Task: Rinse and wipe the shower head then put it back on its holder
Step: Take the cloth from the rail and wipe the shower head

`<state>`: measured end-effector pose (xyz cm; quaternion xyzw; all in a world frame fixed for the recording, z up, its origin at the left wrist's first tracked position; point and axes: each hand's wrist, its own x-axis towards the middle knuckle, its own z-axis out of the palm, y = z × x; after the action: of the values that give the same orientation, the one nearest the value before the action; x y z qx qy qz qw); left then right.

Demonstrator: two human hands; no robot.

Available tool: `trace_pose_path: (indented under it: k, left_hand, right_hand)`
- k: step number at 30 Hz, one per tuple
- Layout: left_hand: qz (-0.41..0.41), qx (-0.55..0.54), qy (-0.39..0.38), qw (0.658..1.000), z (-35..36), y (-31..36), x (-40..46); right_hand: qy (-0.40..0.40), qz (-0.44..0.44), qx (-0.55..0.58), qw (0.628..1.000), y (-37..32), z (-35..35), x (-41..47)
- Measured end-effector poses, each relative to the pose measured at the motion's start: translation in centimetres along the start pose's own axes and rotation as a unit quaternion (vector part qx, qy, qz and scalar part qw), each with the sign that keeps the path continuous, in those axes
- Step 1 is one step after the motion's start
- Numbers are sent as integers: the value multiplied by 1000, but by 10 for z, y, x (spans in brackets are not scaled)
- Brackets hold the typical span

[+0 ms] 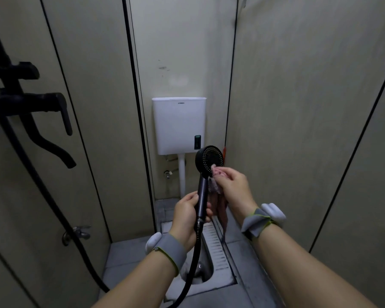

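Cloth [218, 185] in right hand [232, 185] grip, against shower head [210, 160].

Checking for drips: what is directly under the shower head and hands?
Under the shower head lies a squat toilet pan set in grey floor tiles. The hanging pink cloth, hose and left hand cover part of the pan.

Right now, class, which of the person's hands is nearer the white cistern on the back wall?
Right. The right hand, pressing a pink cloth to the shower head, sits just below the cistern; the left hand grips the handle lower down.
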<state>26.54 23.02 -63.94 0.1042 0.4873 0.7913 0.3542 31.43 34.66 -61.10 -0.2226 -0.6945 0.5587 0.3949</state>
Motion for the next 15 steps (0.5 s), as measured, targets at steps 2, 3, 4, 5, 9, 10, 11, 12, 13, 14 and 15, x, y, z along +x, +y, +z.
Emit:
trace_pose_path:
  k: [2,3,4,5,9,10,11,12,13,14,15]
  left_hand:
    - [0,-10,-7,1000,5,-1,-2]
    - [2,-19,-10,1000,8,0,-2]
    - [3,-30,-12,999,10,2,-3]
    - [5,-38,-13,999,13,4,-2]
    - [-5,-39,-13,999,17,9,-2]
    - [-7,-43,-13,999,18,10,-2]
    - [-10,-49,-11,999,18,10,-3]
    - [-10,-57,-9,998,20,12,-2]
    - [-10,-67,-5,998,21,13,-2]
    - [-9,-80,-3,997,22,13,-2]
    - [-8,-97,0,995,21,14,-2]
  right_hand:
    - [-32,-44,-89,995,0,4,-1]
    - [-43,-53,-132,989,3,5,-4]
    - [-50,-56,-151,986,5,7,-8]
    - [-54,-59,-154,985,7,8,-10]
    - [-54,-78,-156,983,12,8,-16]
    - [-52,-82,-159,983,11,7,-17]
    - [-53,-87,-161,982,11,7,-19]
    - [-55,-96,-164,980,9,7,-21]
    - [-57,-109,-170,978,9,7,-23]
    - [-59,-124,-177,975,9,7,-25]
    - [-63,-138,-182,972,10,8,-28]
